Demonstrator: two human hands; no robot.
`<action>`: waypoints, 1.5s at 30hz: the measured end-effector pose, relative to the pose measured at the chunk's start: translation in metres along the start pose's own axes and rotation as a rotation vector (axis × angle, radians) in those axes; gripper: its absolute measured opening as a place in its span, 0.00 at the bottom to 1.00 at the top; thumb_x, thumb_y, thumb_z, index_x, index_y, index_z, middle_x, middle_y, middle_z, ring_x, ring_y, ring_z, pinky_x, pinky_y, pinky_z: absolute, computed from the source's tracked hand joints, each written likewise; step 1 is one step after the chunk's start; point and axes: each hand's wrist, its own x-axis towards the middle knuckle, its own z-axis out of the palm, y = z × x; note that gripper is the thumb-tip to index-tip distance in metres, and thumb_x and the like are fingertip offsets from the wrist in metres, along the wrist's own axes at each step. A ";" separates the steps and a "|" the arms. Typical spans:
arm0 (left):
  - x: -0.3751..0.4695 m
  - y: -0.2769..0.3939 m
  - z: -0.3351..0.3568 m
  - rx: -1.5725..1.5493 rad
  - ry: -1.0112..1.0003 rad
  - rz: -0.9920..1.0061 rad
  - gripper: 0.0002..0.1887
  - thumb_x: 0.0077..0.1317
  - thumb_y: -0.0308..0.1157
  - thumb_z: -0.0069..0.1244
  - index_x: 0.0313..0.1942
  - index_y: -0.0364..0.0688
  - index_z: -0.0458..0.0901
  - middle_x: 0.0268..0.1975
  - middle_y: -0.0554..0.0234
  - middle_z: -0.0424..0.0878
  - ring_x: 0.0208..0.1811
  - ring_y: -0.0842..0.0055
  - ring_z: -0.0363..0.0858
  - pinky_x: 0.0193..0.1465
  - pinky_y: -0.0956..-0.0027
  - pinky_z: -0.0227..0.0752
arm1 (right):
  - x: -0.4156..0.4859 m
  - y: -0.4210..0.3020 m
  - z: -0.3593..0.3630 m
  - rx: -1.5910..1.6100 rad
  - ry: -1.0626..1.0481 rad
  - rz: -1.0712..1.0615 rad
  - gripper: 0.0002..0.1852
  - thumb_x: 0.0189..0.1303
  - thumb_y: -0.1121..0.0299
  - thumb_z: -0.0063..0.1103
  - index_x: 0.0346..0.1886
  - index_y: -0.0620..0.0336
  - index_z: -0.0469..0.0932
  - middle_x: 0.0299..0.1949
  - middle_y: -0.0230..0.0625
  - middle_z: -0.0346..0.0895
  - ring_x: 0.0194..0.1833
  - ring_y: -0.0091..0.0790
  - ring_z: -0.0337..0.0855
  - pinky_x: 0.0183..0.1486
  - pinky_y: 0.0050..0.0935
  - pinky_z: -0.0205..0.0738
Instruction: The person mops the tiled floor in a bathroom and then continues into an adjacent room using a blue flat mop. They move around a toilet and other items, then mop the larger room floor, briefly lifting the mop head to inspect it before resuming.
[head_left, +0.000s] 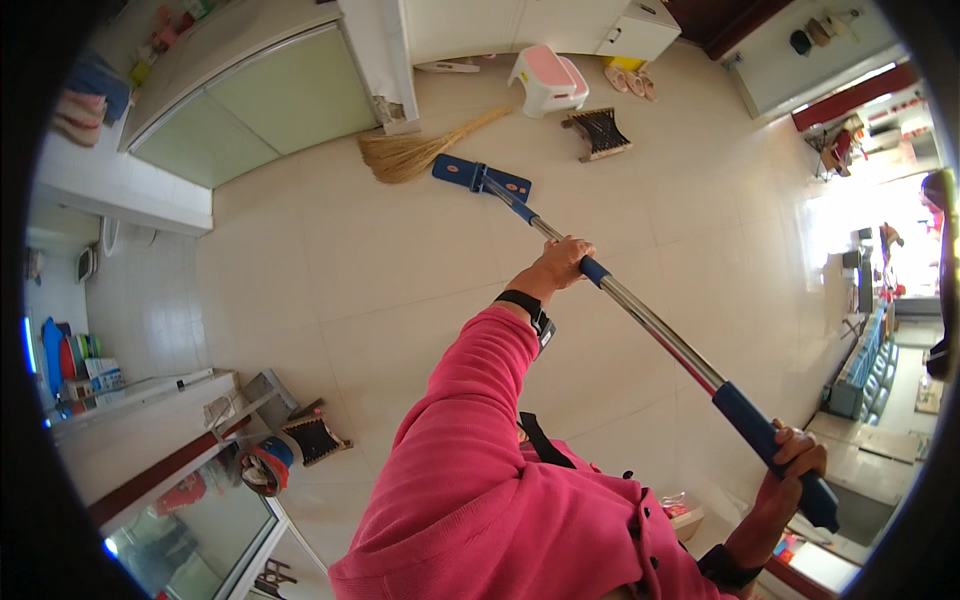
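A flat mop with a steel pole (660, 326) runs diagonally across the head view. Its blue rectangular head (454, 171) lies on the tiled floor, close beside a straw broom (401, 156). My left hand (562, 262) is closed round the pole just above the blue collar at mid-length. Lower right, my right hand (799, 454) grips the blue handle sleeve near its end. Both wrists wear black bands, and the sleeves are pink. Whether the mop head carries a pad underneath is hidden.
A pink and white step stool (547, 82), a low woven folding stool (600, 135) and slippers (630, 81) stand near the white cabinets. Green-fronted cupboards (259, 105) line the upper left. Another woven stool (315, 439) and a bucket (266, 466) are at lower left.
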 end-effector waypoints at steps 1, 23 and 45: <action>-0.008 0.000 -0.007 -0.024 0.037 -0.003 0.09 0.53 0.32 0.59 0.32 0.47 0.75 0.37 0.71 0.79 0.51 0.67 0.74 0.53 0.50 0.60 | 0.004 -0.005 0.001 -0.018 0.000 0.005 0.23 0.52 0.52 0.69 0.25 0.51 0.62 0.26 0.30 0.65 0.40 0.31 0.70 0.61 0.45 0.61; -0.404 0.089 0.188 0.068 0.397 -0.390 0.03 0.56 0.31 0.49 0.28 0.47 0.73 0.32 0.68 0.78 0.45 0.64 0.75 0.54 0.50 0.59 | -0.240 0.018 -0.141 0.269 -0.539 -0.037 0.20 0.52 0.55 0.67 0.23 0.49 0.62 0.23 0.28 0.65 0.35 0.30 0.67 0.58 0.42 0.64; -0.491 0.197 0.280 -0.134 0.187 0.043 0.14 0.48 0.32 0.60 0.32 0.43 0.72 0.28 0.54 0.79 0.36 0.53 0.79 0.38 0.54 0.71 | -0.352 -0.052 -0.283 0.428 -0.006 0.096 0.12 0.61 0.68 0.50 0.30 0.53 0.56 0.29 0.30 0.52 0.38 0.31 0.60 0.55 0.32 0.53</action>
